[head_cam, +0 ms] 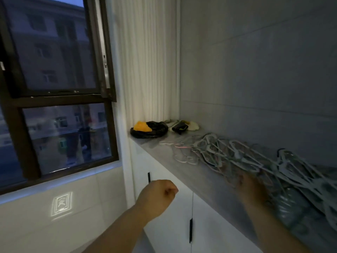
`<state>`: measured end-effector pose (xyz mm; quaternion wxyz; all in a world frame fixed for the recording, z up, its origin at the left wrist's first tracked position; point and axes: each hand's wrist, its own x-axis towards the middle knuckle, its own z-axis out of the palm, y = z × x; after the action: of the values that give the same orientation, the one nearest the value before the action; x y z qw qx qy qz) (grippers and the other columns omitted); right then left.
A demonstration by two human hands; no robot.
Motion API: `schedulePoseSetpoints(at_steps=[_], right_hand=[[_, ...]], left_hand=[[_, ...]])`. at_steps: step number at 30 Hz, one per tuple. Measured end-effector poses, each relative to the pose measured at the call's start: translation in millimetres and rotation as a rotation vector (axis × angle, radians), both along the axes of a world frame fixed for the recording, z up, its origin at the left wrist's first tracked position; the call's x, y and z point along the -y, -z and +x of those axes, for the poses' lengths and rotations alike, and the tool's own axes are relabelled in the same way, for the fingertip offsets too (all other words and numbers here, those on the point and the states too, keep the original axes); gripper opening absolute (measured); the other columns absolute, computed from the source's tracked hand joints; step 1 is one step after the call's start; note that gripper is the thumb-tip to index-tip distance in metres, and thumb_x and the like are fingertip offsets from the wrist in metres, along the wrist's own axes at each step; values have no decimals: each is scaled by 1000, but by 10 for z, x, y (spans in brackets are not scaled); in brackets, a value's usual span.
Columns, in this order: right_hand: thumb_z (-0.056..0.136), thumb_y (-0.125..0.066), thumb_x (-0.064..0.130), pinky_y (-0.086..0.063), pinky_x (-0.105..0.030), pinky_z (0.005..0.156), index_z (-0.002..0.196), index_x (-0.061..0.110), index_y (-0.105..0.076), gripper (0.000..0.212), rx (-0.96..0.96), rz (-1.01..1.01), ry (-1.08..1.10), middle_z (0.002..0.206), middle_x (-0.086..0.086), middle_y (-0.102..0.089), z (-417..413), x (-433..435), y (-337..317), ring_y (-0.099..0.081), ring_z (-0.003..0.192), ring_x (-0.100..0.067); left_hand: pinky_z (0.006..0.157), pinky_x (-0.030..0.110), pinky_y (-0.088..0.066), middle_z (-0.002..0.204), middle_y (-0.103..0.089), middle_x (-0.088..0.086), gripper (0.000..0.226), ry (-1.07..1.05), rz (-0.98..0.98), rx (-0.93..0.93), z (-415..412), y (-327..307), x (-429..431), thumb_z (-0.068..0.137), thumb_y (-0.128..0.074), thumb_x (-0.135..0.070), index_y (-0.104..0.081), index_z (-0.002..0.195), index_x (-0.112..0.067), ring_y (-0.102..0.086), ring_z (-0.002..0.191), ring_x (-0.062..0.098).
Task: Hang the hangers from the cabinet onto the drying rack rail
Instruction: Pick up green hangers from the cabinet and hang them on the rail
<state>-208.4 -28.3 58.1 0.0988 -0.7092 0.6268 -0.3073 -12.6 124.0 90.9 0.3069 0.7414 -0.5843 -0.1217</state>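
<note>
left hand [158, 192]: loose fist, holding nothing, in front of the cabinet [215, 225]
hangers [246, 157]: big tangled heap on the counter [182, 167], up against the wall
right hand [253, 187]: at the heap's near edge, too blurry to call gripping or spread
risk: likely to drag a whole clump off the edge if yanked, hooks all interlocked
hidden: no drying rack rail in frame; heap cut off at right
</note>
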Motion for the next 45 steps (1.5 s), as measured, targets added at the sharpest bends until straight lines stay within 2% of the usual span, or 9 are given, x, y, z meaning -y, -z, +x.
schedulePoseSetpoints(at_steps=[10, 14, 16, 19, 27, 30, 34, 41, 45], right_hand=[[98, -31, 34, -13, -38, 116, 145, 21, -21, 51, -424, 74, 93, 156, -4, -16, -88, 264, 297, -15, 142, -25], [73, -72, 23, -29, -52, 104, 112, 4, -65, 44, -325, -144, 278, 120, -20, -62, -93, 306, 371, -56, 113, -39], [58, -77, 15, -29, -49, 92, 85, 1, -73, 30, -268, -201, 331, 92, -20, -72, -105, 344, 393, -63, 94, -40], [49, -83, 11, -25, -46, 89, 80, 2, -73, 33, -233, -190, 363, 86, -18, -73, -102, 405, 443, -64, 92, -38], [65, -32, 28, -25, -49, 92, 74, 10, -72, 45, -263, -184, 372, 82, -10, -74, -130, 446, 542, -71, 83, -29], [61, -45, 27, -33, -48, 89, 72, 10, -72, 34, -272, -184, 394, 82, -9, -74, -133, 496, 573, -72, 73, -27], [40, -70, 19, -55, -31, 52, 65, 12, -73, 26, -234, -147, 333, 74, -5, -74, -127, 534, 568, -68, 52, -21], [61, -47, 28, -54, -23, 53, 70, 14, -75, 33, -257, -187, 253, 80, 0, -75, -145, 484, 462, -71, 63, -16], [73, -38, 26, -57, -34, 58, 90, 10, -72, 41, -159, -324, 228, 93, -8, -74, -184, 449, 376, -59, 94, -19]], left_hand=[[90, 18, -40, 115, -66, 6, 25, -6, 66, -155, -174, 450, 1226, 93, -47, -14, -66, 107, -9, -58, 109, 21], [96, 26, -43, 120, -63, 10, 26, 51, 69, -158, -423, 513, 1684, 91, -48, -12, -64, 111, -6, -57, 112, 27], [92, 27, -43, 122, -61, 12, 27, 124, 47, -36, -551, 473, 1880, 91, -48, -15, -64, 111, -7, -56, 112, 27], [92, 29, -42, 126, -58, 9, 30, 208, -24, 253, -651, 377, 2188, 90, -47, -19, -61, 116, -15, -52, 117, 27], [112, 35, -23, 152, -28, 6, 49, 317, 196, 507, -571, 212, 3036, 96, -36, -21, -25, 144, -16, -27, 139, 25], [107, 36, -30, 141, -44, 12, 46, 295, 259, 655, -545, 244, 3177, 92, -42, -22, -39, 137, -15, -39, 130, 29], [97, 34, -40, 119, -62, 9, 27, 254, 165, 919, -539, 251, 3256, 89, -47, -12, -62, 111, -11, -54, 115, 27], [81, 34, -48, 112, -64, 13, 26, 245, -39, 758, -521, -142, 3238, 94, -39, -10, -63, 102, -7, -61, 103, 29], [79, 31, -45, 116, -62, 13, 29, 285, -206, 699, -415, -412, 3155, 96, -38, -17, -63, 106, -4, -60, 105, 27]])
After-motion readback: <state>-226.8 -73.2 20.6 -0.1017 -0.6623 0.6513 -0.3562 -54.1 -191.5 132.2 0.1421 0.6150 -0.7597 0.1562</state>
